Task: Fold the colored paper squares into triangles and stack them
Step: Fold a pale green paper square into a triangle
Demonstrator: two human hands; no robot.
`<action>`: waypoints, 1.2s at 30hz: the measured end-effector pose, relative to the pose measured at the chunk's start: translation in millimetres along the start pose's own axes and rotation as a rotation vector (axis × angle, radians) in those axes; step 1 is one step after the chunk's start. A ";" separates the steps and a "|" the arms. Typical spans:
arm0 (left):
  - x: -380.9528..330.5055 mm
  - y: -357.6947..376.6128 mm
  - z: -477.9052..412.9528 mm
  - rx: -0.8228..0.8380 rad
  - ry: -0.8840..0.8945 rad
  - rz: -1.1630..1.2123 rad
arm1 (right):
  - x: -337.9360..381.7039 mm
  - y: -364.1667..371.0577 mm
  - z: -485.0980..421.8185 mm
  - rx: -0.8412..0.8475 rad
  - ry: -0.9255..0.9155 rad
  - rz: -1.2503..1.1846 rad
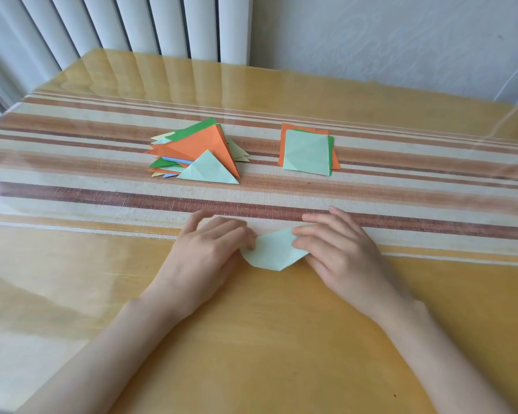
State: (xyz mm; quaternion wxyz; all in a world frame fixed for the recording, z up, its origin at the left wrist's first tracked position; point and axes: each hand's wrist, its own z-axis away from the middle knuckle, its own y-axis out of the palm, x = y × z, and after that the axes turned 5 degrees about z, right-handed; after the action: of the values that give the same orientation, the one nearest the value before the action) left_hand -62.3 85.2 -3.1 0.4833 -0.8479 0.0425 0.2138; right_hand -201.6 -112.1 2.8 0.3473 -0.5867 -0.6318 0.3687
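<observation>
On glossy tablecloth [281, 330], curled pale-green paper [274, 253]

matt paper squares [307, 152] | glossy clear cover over woven striped tablecloth [401, 186]

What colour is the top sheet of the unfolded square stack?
Pale mint green; the top sheet shows best in the head view.

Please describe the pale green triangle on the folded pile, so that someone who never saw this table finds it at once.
On the striped cloth across the table lie two piles; take the left one, the heap of folded triangles. The pale green triangle lies on top at its near edge, smaller than the big orange triangle behind it.
</observation>
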 end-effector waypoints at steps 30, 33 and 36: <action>-14.3 1.9 15.3 0.015 -0.068 -0.018 | 21.9 33.2 -21.6 -0.003 0.415 -0.138; -14.6 2.5 16.0 0.027 -0.029 -0.078 | 22.5 35.1 -20.8 -0.003 0.394 -0.073; -14.7 3.7 15.5 0.032 -0.006 -0.107 | 22.9 35.0 -23.3 0.036 0.421 -0.095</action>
State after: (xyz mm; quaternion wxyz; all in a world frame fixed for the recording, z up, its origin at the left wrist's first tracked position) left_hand -81.6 94.3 -7.0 0.5076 -0.8405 -0.0010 0.1893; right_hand -166.0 -86.5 -16.3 0.4993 -0.6139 -0.5655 0.2325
